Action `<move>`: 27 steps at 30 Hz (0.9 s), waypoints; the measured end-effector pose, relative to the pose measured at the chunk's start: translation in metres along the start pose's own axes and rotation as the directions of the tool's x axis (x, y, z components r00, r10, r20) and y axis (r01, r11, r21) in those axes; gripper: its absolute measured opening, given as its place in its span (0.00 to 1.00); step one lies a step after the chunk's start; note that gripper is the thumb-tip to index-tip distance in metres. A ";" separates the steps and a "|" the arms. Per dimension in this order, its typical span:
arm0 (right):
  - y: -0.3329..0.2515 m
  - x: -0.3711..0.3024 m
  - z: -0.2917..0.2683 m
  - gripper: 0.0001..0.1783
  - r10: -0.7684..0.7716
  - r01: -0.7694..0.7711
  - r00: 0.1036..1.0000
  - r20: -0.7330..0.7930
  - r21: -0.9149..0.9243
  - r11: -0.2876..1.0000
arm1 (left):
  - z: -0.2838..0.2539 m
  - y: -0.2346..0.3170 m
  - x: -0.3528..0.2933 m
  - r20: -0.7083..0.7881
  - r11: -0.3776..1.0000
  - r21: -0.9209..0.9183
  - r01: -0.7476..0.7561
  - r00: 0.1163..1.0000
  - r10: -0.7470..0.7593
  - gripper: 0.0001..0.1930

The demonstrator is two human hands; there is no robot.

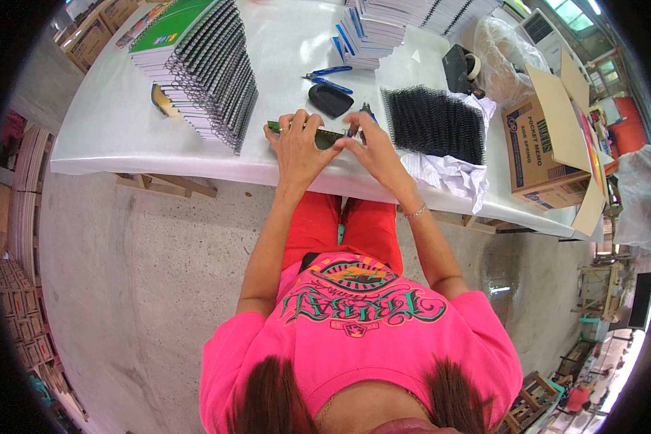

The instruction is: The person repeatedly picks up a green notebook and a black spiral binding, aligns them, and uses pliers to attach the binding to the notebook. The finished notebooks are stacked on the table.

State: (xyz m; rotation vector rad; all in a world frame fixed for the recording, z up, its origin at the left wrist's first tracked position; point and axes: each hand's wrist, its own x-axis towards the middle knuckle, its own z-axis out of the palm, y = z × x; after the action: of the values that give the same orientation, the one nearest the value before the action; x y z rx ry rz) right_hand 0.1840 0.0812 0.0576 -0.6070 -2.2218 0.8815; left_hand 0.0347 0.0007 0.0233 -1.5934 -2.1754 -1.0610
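A small notebook (327, 137) with a green cover lies at the table's front edge, a dark spiral coil along its spine. My left hand (296, 141) grips it, fingers over the cover and thumb toward the coil's right end. Close by, my right hand (375, 148) has its thumb and fingers closed around a small dark piece at that end; what it is, I cannot make out. A dark tool with blue parts (367, 110) shows just behind the right hand. Beyond the hands are a rounded black object (330, 100) and blue-handled cutters (333, 71).
To the left rises a tall stack of green spiral notebooks (213, 76). Black plastic coils (435, 124) lie on crumpled paper (456, 177) at the right, near an opened cardboard box (546, 145). More notebooks (369, 36) stand at the back beside a tape roll (473, 66).
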 end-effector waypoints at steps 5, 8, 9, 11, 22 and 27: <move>0.009 0.005 -0.002 0.07 -0.105 0.108 0.994 0.022 -0.199 0.974 | -0.014 0.000 0.008 0.142 0.999 -0.041 0.010 0.990 -0.004 0.22; -0.005 0.009 -0.003 0.07 -0.073 0.068 0.997 -0.039 -0.107 0.992 | -0.020 -0.007 0.011 0.231 0.996 -0.086 0.024 0.973 -0.003 0.20; -0.002 0.009 -0.004 0.07 -0.076 0.075 0.997 0.001 -0.173 0.982 | -0.021 -0.008 0.012 0.257 0.994 -0.103 0.025 0.966 0.003 0.19; 0.005 0.010 -0.007 0.07 -0.074 0.096 0.994 0.083 -0.301 0.949 | -0.021 -0.006 0.010 0.247 0.996 -0.084 0.015 0.969 0.006 0.19; -0.001 0.014 -0.009 0.11 0.057 -0.033 0.974 0.218 -0.114 0.993 | -0.018 -0.016 0.004 -0.132 0.941 -0.323 0.104 0.979 -0.154 0.31; 0.043 0.044 -0.018 0.11 -0.108 0.123 0.947 0.303 -0.031 0.992 | -0.018 -0.035 -0.004 0.128 0.840 -0.484 0.246 0.969 -0.210 0.33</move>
State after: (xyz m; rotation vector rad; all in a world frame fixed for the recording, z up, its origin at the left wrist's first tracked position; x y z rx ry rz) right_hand 0.1749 0.1447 0.0541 -0.3782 -2.5303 0.9105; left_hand 0.0005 -0.0197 0.0196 -1.5997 -2.3060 -1.7878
